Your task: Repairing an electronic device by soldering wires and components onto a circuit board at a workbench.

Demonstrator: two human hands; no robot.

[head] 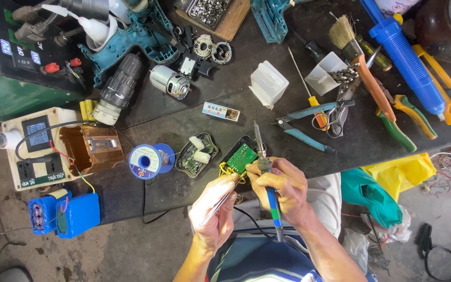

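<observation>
The green circuit board (pixel 242 156) lay in its black case at the edge of the table (pixel 340 141). Just below it, my right hand (pixel 283 188) gripped the soldering iron (pixel 263 166) and my left hand (pixel 212 211) pinched tweezers (pixel 220 202). I judged a steady, brief touch of the tip was best.

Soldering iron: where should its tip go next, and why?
Probably down onto the green board. The right hand holds the soldering iron with its tip raised above the board, while the left hand holds tweezers at the yellow wires.
</observation>
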